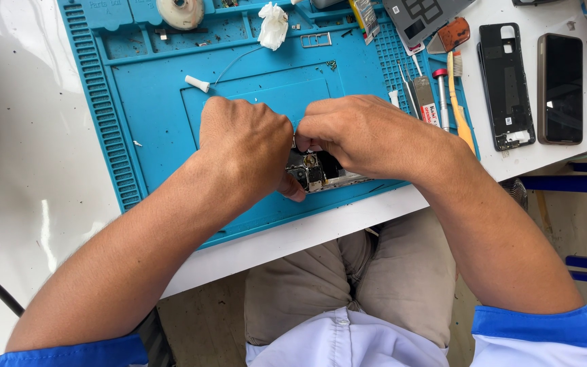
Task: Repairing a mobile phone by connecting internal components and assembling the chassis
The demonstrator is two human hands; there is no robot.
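opened phone (321,170) lay on the near part of the blue repair mat (157,109), close to the mat's near edge, long axis running roughly left-right and tilted slightly, exposed end toward the left. most of it was hidden under the hands; the visible bit showed bare internals: dark board, small metal shields, a round silver part, a thin metal frame edge along the near side. left hand (249,146) was curled over the phone's left end, thumb pressed against its near-left corner, fingers tucked, holding it. right hand (368,136) covered the right part, fingertips pinched together at the top of the phone just beside the left hand; couldn't tell whether they gripped a part. far right off the mat on the white table (35,136): a black back cover (506,85) and a dark phone (560,88), side by side. tweezers (409,85) and a toothbrush (461,102) lay at the mat's right edge, crumpled tissue (273,26) at the far side.
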